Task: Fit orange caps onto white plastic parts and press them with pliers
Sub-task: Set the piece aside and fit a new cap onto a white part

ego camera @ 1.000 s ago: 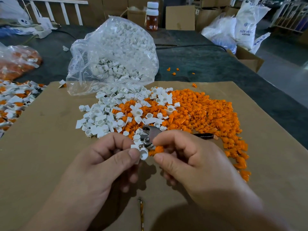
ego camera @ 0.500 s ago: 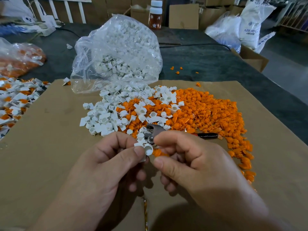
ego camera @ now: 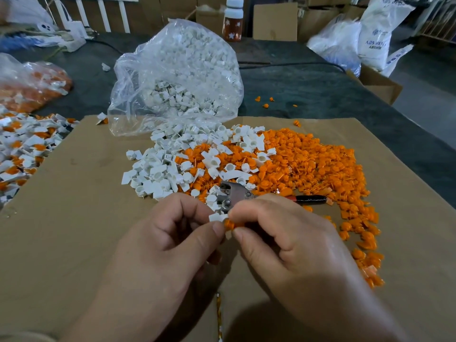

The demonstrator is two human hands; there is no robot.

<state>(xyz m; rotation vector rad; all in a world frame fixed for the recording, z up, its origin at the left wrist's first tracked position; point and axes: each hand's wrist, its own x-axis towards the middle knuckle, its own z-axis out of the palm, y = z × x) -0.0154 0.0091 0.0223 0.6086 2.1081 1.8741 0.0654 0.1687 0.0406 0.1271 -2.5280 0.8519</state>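
I'm mid-fit on one piece: my left hand (ego camera: 170,243) pinches a white part (ego camera: 217,216) between thumb and fingertips. My right hand (ego camera: 291,245) pinches an orange cap (ego camera: 229,224) against it, the two pieces touching just above the cardboard sheet (ego camera: 74,218) that covers the surface. I can't tell whether the cap is seated or only started. The pliers (ego camera: 234,193) lie just behind my hands at the near edge of the heaps, in neither hand, so by my reading the pressing for this piece is not yet done. As for the whole job, a pile of assembled pieces (ego camera: 27,149), white with orange showing, sits off to my left, which tells me a fair batch is finished. Plenty is left, though: a heap of loose white parts (ego camera: 160,174) and a wider heap of orange caps (ego camera: 320,169) spread beyond the pliers. A clear bag (ego camera: 177,77) behind them looks well filled with more white parts. I'd judge the work far from over.
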